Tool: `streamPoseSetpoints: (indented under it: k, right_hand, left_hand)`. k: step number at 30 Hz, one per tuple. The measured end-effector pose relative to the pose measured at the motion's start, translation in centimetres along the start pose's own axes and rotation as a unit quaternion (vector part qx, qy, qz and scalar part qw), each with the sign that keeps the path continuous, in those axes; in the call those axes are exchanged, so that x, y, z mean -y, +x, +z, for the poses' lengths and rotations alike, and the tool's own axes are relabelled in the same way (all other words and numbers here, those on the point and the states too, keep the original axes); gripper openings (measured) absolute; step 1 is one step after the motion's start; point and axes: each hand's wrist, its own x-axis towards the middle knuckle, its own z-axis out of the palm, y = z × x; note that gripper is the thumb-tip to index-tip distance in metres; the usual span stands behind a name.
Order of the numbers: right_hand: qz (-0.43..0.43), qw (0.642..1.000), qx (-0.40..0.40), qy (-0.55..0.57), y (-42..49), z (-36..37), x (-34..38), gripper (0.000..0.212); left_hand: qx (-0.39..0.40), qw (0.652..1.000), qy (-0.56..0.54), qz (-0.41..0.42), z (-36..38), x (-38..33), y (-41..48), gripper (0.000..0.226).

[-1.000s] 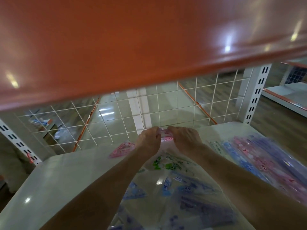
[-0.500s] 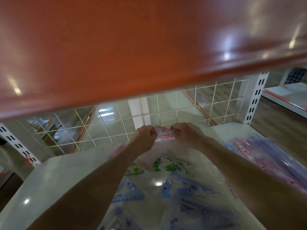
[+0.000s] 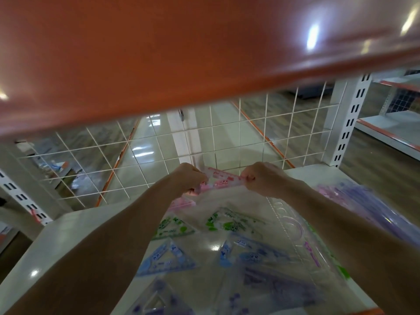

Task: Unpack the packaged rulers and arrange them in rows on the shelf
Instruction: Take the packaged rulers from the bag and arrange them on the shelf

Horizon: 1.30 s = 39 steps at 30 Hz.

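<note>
Cramped under orange upper shelf [image 3: 159, 53] at 12 o'clock, wire grid [image 3: 136, 160] just beyond. Free room on white shelf [image 3: 75, 226] toward 9; purple pack [image 3: 363, 201] at 3. Above clear bag [image 3: 227, 237] of rulers at 6. Spread wider than a moment ago: left hand [image 3: 189, 178], right hand [image 3: 267, 179], fingers [image 3: 250, 178] pinching pink ruler [image 3: 223, 179] by its ends, centre. Likely out of the bag, ready for placing.

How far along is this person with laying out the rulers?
Partly done, it seems: green, blue and purple triangle rulers lie in rows on the white shelf, though clear plastic may cover some. The left hand and right hand pinch a pink ruler pack. A blurred pile at right looks unsorted.
</note>
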Motion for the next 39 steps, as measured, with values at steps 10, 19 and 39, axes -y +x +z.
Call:
streamPoseSetpoints:
  k: [10, 19, 39]
  right_hand:
    - [0.026, 0.996, 0.071, -0.043, 0.2, -0.7, 0.1, 0.022]
    - [0.035, 0.995, 0.081, -0.041, -0.4, -0.7, -0.3, 0.018]
    - [0.042, 0.990, 0.084, -0.108, -0.4, -0.5, 1.4, 0.020]
  left_hand:
    - [0.035, 0.981, 0.178, 0.067, 2.2, -0.1, -0.3, 0.031]
    - [0.053, 0.960, 0.250, 0.111, 2.9, -0.5, -0.6, 0.035]
    - [0.008, 0.922, 0.372, 0.112, 3.4, -0.4, -0.9, 0.033]
